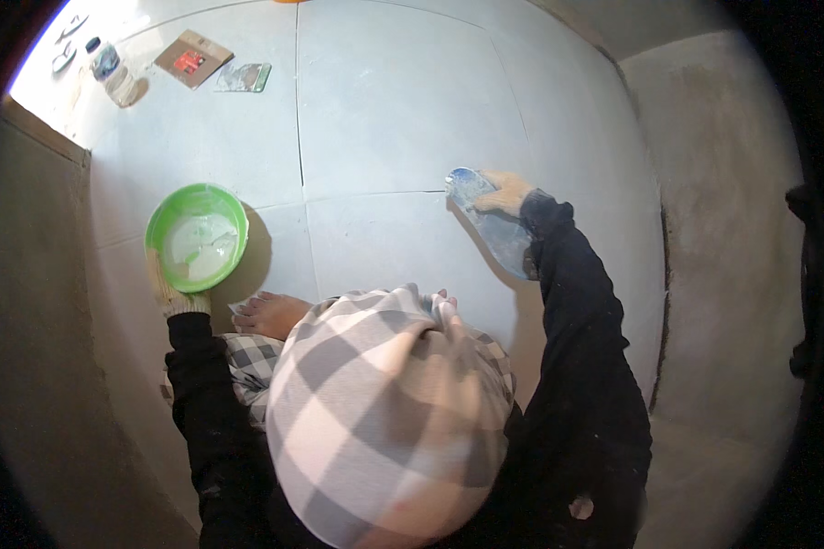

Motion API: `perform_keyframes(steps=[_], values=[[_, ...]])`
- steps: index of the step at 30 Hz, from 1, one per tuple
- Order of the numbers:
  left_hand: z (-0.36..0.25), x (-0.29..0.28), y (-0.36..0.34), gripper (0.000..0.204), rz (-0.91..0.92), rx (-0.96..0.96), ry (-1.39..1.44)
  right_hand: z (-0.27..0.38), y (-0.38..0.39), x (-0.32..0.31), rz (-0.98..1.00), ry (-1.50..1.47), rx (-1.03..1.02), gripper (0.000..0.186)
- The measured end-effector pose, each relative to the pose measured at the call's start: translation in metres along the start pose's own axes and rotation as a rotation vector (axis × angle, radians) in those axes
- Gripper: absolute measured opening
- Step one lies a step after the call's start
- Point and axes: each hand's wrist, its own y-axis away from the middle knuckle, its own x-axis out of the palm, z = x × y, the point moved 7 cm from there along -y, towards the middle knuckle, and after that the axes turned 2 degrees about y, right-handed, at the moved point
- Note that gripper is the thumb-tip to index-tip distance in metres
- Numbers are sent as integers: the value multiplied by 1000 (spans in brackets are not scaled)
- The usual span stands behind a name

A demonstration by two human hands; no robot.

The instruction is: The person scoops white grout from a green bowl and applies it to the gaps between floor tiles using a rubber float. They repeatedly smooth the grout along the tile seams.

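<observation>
My left hand (178,291), in a pale knit glove, grips the near side of a green bowl (154,225). White paste (201,247) lies inside the bowl and is smeared on its wall. Its fingers are partly hidden by the bowl. Farther right, my right hand (506,194), also gloved, is closed on a long, rounded bluish piece (501,233) smeared with white, its exact kind unclear. This piece is slanted over the pale tiles (384,238), casting a shadow along its left edge; its far tip is close to a tile joint.
At the far left are a clear bottle (114,75) with a dark cap, a brown cardboard piece (193,59), a clear packet (243,78) and sandals (64,58). Bare walls (719,201) rise on both sides. Checked cloth (384,412) and my bare foot (271,316) occupy the near middle.
</observation>
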Motion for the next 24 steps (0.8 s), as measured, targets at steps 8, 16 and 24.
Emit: perform_keyframes(steps=[8,16,24], values=[[-18,13,43,57,-198,-21,36,6,-47,26,-337,309,-55,44],[-12,3,41,56,-192,-49,139,16,-24,78,-153,906,-150,36],[-8,4,36,58,-77,20,248,-35,73,31,-230,498,232,61]])
